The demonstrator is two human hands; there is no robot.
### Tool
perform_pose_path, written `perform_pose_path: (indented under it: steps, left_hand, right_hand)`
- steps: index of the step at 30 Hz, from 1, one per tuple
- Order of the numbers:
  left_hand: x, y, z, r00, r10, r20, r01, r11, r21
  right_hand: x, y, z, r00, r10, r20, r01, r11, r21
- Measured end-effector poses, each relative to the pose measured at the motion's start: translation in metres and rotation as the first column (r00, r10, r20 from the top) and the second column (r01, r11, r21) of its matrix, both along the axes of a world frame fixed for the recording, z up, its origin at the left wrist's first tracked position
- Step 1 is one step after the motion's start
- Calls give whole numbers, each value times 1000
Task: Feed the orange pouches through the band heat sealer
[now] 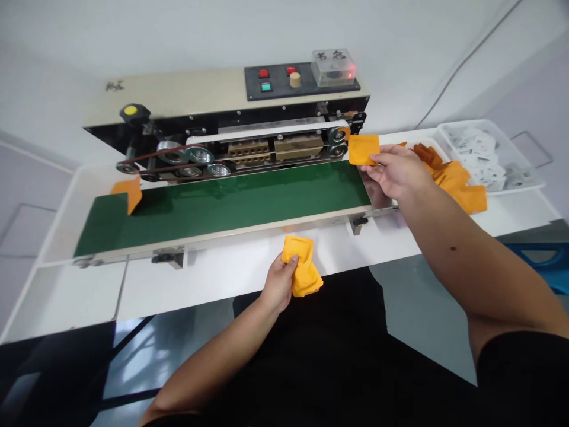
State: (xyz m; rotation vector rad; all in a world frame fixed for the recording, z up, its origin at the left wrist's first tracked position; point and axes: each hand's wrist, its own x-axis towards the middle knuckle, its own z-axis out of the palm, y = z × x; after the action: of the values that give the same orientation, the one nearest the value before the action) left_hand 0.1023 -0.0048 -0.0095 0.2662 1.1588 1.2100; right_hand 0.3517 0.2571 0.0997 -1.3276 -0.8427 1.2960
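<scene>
**My right hand [395,172] pinches an orange sachet [363,149] at the end of the band sealer's [302,83] green conveyor belt [222,201].**

Grip the edge lightly and keep the sachet flat and square to the belt. My right fingers [374,157] clamp its lower edge; my left hand [279,283] closes its fingers [288,265] around a second sachet [307,279] above the white worktop [213,284]. A third sachet [130,193] stands tilted at the belt's left end; a pile of sachets [457,181] lies beside a tray of white packets [518,153]. The sachets' contents cannot be made out.
</scene>
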Motion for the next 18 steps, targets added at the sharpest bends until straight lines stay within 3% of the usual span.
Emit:
perform_pose_path:
  steps: [4,12,18]
  left_hand:
    - [-1,0,-2,1000,11,-1,-11,1000,-9]
    - [-1,1,-6,1000,20,9,-20,1000,-2]
    - [-1,0,-8,1000,19,9,-19,1000,-6]
  right_hand:
    - [-6,2,0,999,17,29,-17,1000,5]
    - [-21,-11,17,1000,23,-3,-23,995,-93]
    - [-29,-9,13,996,91,-8,-91,993,-71]
